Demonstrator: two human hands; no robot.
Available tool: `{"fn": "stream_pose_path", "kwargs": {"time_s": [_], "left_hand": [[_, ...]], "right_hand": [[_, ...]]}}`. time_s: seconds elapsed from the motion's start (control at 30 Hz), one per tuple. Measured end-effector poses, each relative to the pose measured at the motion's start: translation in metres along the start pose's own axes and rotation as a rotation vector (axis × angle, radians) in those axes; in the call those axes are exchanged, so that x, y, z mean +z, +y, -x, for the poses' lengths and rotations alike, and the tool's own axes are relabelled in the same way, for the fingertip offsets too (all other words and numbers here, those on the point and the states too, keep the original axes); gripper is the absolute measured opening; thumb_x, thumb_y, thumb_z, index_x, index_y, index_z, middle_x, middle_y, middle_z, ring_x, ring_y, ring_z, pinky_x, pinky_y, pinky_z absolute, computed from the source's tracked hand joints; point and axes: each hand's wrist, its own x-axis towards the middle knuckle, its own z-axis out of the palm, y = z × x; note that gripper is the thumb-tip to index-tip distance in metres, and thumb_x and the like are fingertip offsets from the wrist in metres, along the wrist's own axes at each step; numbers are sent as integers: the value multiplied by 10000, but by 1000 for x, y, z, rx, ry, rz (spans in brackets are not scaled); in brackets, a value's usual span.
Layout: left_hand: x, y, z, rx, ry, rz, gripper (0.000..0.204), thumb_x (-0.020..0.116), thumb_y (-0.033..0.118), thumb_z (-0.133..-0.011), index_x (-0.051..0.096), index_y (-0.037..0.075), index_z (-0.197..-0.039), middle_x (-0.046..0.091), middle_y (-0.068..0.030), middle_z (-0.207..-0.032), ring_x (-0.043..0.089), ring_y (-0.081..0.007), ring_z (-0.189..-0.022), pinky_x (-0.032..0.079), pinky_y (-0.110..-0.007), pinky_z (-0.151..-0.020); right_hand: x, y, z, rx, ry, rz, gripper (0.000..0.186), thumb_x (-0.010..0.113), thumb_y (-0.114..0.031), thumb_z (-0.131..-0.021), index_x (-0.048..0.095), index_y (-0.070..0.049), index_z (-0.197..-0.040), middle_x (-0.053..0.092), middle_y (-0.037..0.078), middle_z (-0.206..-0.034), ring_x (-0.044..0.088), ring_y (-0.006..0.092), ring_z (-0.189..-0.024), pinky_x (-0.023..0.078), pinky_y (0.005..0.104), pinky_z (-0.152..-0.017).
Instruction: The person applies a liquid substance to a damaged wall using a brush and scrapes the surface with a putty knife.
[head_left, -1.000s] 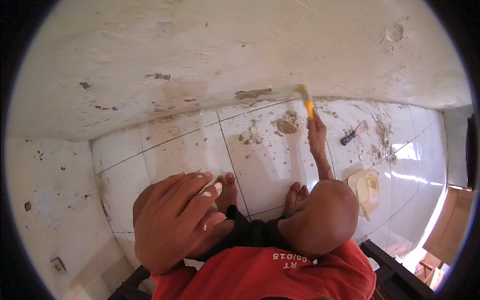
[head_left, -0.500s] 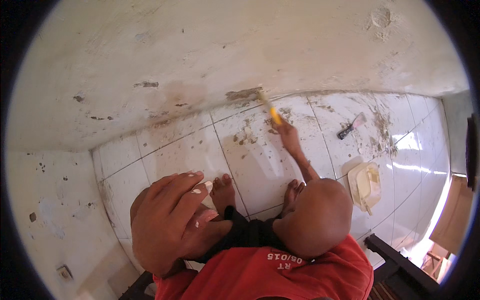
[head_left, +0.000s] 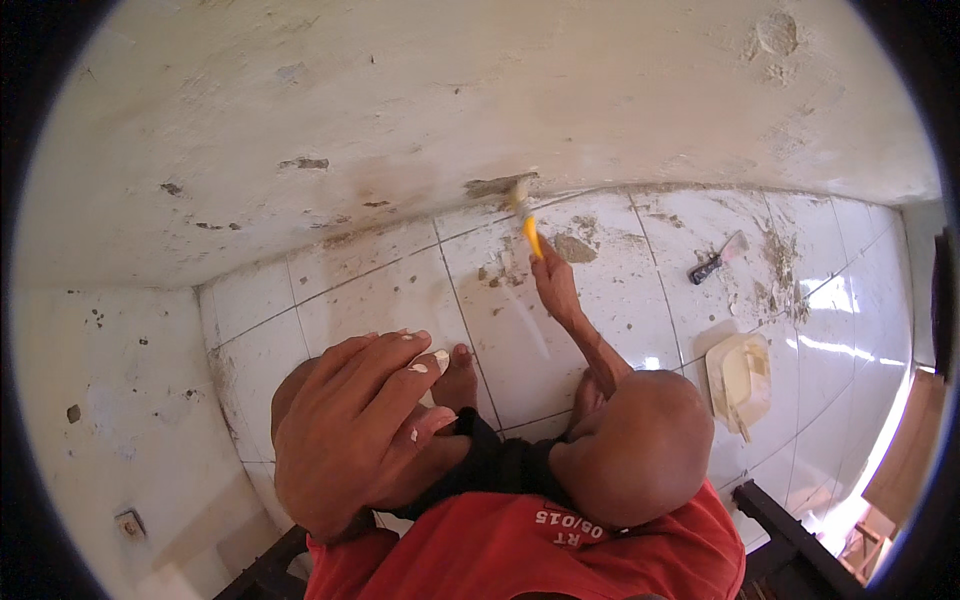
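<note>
Squatting over a white tiled floor (head_left: 380,300), the person extends the right hand (head_left: 556,285) forward, its fingers closed around the yellow handle of a small paintbrush (head_left: 524,215). The brush's pale bristles touch the base of the plastered wall (head_left: 450,100), at a dark gouged patch (head_left: 495,185) where wall meets floor. The left hand (head_left: 350,430) rests flat and open over the left knee, fingers spread, holding nothing, with white smears on 3 fingertips. Both bare feet stand on the tiles, between the knees. Dried mortar spots (head_left: 572,248) lie just right of the brush. Farther right lie a dark-handled scraper (head_left: 715,260) and, nearer the person, a cream-coloured tray (head_left: 740,380), well apart from either hand.
</note>
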Motion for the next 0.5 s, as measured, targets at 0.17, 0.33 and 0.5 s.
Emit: {"fn": "stream_pose_path", "kwargs": {"time_s": [0.17,0.33,0.5], "left_hand": [[3,1,-4,18,11,6,390,770,238,-765,628,10,-1048,657,-142,-1199,631,-374,-1056,522,-436,-880],[5,-2,-2,22,12,-13,398,760,272,-776,628,9,-1045,655,-143,-1204,630,-376,-1061,521,-447,-880],[-4,-3,8,-15,22,-80,389,778,227,-717,652,58,-1043,663,-82,-1135,654,-269,-1025,514,-395,-914]], "right_hand": [[9,-2,-10,-389,-163,179,466,540,-167,-950,509,-23,-1392,643,311,-1103,652,445,-984,513,482,-854],[-15,-29,-27,-52,-8,200,444,520,-169,-976,512,-12,-1391,673,285,-1022,670,378,-849,521,424,-781],[35,14,-5,60,357,-145,544,449,-168,-1026,284,-22,-1523,658,217,-898,607,263,-715,482,416,-658]]}}
